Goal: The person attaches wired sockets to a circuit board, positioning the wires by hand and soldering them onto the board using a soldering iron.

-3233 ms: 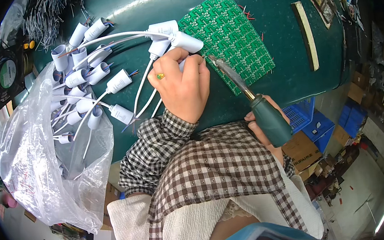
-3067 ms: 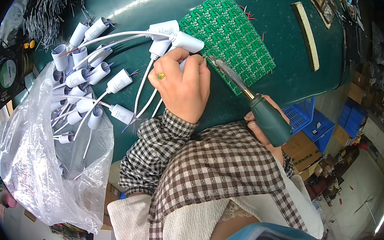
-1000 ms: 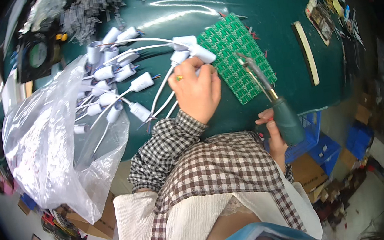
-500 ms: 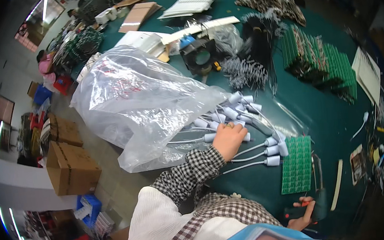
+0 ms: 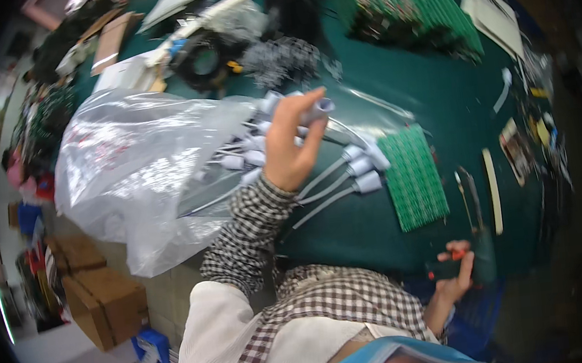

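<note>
My left hand (image 5: 292, 142) is raised over the table, thumb and fingers closed round a white cylindrical socket (image 5: 320, 109) whose hollow end points right. Below it, more white sockets on white cords (image 5: 359, 167) lie in a row beside a green circuit board panel (image 5: 415, 179). Others spill from the mouth of a large clear plastic bag (image 5: 141, 169) at left. At the lower right, my right hand (image 5: 455, 274) is wrapped round a dark gun-shaped tool (image 5: 482, 257) with orange-red parts. Thin rods extend from that tool toward the board panel; its exact kind is unclear.
Stacked green boards (image 5: 412, 16) stand at the far right, near bundled dark wires (image 5: 294, 11). A black ring-shaped device (image 5: 204, 63) sits behind the bag. A pale strip (image 5: 493, 192) lies right of the tool. Cardboard boxes (image 5: 109, 307) are on the floor at left.
My left hand has lifted from the heap of sockets, bringing one up with it. The view has shifted, so the table's contents appear higher and further left. My right hand keeps its hold.
</note>
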A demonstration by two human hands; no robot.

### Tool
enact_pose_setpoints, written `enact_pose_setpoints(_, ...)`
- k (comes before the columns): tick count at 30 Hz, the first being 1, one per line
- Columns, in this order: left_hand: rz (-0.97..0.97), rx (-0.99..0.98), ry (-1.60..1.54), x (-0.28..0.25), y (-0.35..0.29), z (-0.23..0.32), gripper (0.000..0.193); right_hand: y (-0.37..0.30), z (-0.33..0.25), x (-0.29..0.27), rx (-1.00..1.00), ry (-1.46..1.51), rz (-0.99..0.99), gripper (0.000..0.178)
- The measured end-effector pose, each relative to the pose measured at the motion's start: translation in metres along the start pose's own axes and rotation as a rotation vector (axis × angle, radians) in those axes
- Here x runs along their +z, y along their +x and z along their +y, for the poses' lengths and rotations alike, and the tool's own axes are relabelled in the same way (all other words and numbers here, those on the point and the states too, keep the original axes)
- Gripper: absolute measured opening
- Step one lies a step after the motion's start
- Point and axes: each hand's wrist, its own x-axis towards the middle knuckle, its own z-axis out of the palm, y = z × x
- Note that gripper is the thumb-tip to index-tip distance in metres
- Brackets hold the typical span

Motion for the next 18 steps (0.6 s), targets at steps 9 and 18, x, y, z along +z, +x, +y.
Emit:
enact_pose_setpoints(9,-0.402,-0.186,-0.035,0.046,-0.030,0.047,0.029,-0.025,0.002,-0.011,0.008,0.034,-0.003,0.054)
enact_pose_setpoints(18,-0.527,-0.447,0.037,0.070,-0.082,0.053,0.015,-0.026,-0.008,0.003,0.071,0.021,-0.078,0.037)
